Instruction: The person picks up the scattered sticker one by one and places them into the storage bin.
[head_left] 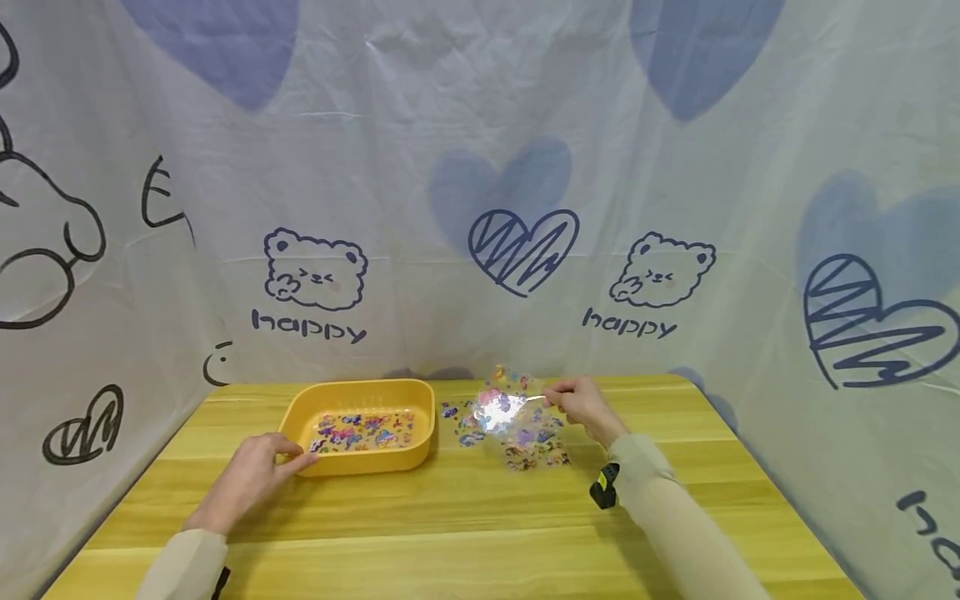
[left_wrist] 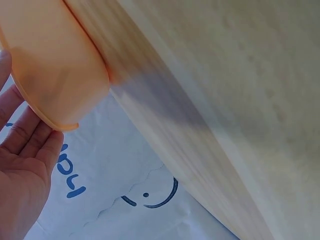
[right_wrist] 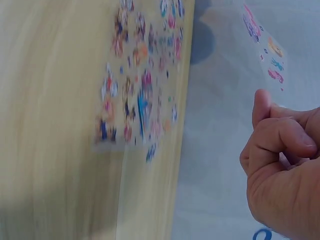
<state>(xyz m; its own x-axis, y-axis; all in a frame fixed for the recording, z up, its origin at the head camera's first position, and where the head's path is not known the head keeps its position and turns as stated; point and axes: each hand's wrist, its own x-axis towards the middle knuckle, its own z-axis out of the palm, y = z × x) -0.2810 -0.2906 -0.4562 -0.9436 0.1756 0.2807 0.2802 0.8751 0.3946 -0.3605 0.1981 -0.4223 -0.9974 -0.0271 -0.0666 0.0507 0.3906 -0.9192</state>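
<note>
My left hand [head_left: 255,473] grips the near left corner of a yellow plastic tray [head_left: 367,461], thumb over the rim. In the left wrist view its fingers bend round the tray's lip [left_wrist: 67,127]. Small colourful printed figures on clear sheets [head_left: 360,429] lie inside the tray. To the right of it, my right hand [head_left: 588,407] pinches the edge of a clear sticker sheet [head_left: 501,408], which is raised and catches bright glare. The right wrist view shows the held sheet [right_wrist: 270,52] beyond the thumb and fingertips, with pink, purple and orange figures.
More clear sticker sheets [head_left: 538,456] lie on the wood-grain table [head_left: 450,533] under and in front of the raised one. White curtains [head_left: 420,333] printed with hearts, bears and "happy" hang behind the table and along both sides.
</note>
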